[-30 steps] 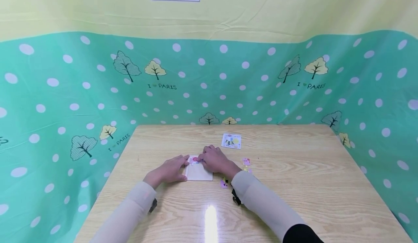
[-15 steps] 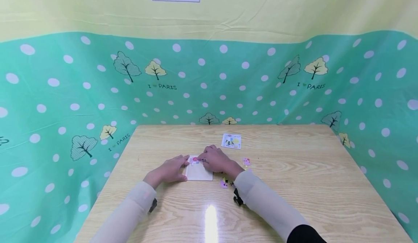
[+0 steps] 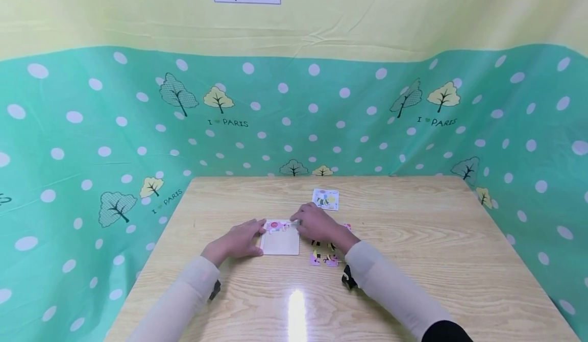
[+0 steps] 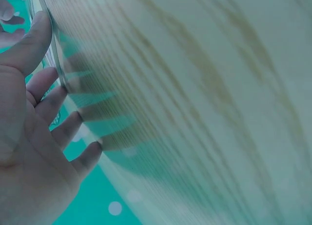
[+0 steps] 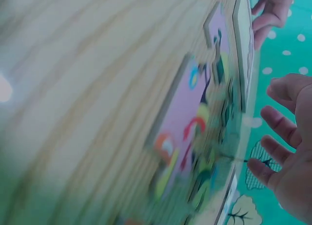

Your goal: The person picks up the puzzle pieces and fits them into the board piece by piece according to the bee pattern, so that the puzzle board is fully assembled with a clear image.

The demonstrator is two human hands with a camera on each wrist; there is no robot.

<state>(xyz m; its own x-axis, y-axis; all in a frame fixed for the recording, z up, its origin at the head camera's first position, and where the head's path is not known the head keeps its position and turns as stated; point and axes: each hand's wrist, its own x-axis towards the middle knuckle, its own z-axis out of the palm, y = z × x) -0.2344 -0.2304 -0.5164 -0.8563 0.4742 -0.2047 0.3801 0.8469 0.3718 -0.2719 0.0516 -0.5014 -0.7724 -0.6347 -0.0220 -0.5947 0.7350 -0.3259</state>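
Observation:
A pale puzzle tray lies on the table with joined pink puzzle pieces along its far edge. My left hand rests at the tray's left side. In the left wrist view, the thumb of that hand lies along the tray's rim and the other fingers are spread, tips at the table. Over the tray's far right corner reaches my right hand, fingertips right at the top row. The right wrist view shows this hand with loosely bent, separated fingers and nothing between them.
Several loose puzzle pieces lie right of the tray, partly under my right forearm; one large pink piece shows in the right wrist view. Behind stands out a bee picture card lying flat. A polka-dot cloth backs the table.
My right hand has shifted right along the tray's far edge, uncovering more of the top row and some loose pieces. The left hand has stayed in place.

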